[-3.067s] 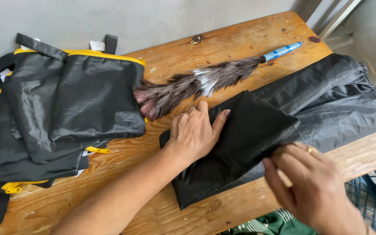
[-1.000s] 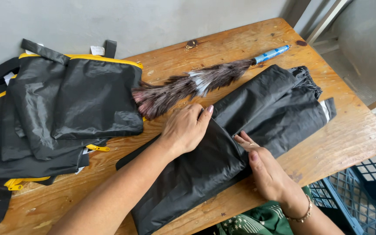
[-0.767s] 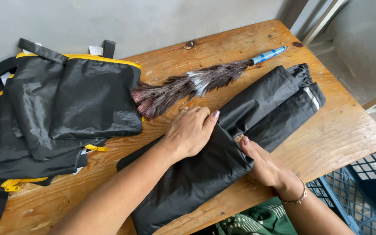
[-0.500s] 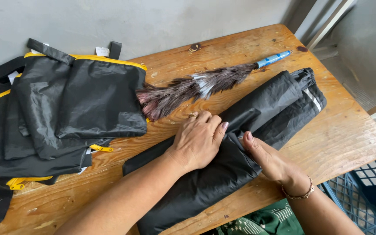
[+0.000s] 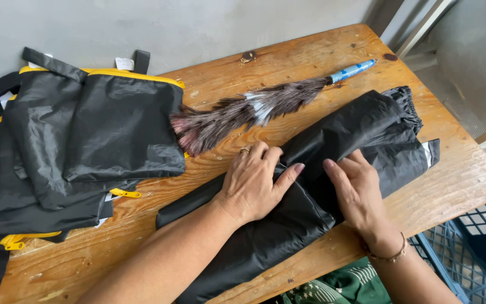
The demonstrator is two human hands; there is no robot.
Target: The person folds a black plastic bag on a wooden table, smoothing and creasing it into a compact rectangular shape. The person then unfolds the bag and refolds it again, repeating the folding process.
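Black cloth (image 5: pixel 310 186) under both hands, lower end cut off.

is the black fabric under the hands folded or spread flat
Folded: the black fabric lies as a long narrow layered bundle, both hands pressing on its middle.

Small white sewn-in label (image 5: pixel 124 63) atop the yellow-trimmed black bags (image 5: pixel 85 135), far-left of table.

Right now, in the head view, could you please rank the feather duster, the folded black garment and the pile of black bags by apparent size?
1. pile of black bags
2. folded black garment, nearly as large
3. feather duster
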